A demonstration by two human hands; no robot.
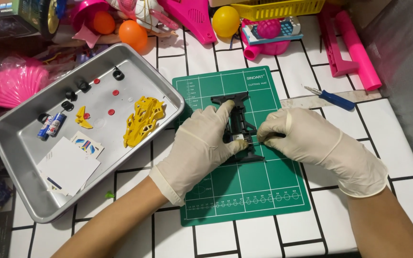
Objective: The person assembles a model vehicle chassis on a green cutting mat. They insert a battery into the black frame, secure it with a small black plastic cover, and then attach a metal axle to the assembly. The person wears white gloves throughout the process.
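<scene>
Both my hands wear pale latex gloves. My left hand (201, 143) grips a black toy car chassis (237, 122) that lies on a green cutting mat (244, 191). My right hand (307, 138) pinches a thin dark part against the chassis's right side, near its middle. The fingers hide the part and the spot where it meets the chassis.
A metal tray (22, 157) at left holds a yellow car body (143, 119), two small batteries (51, 125), black tyres, red round pieces, sticker sheets. A blue-handled screwdriver (333, 99) lies right of the mat. Pink plastic toys, orange and yellow balls and a yellow basket crowd the far edge.
</scene>
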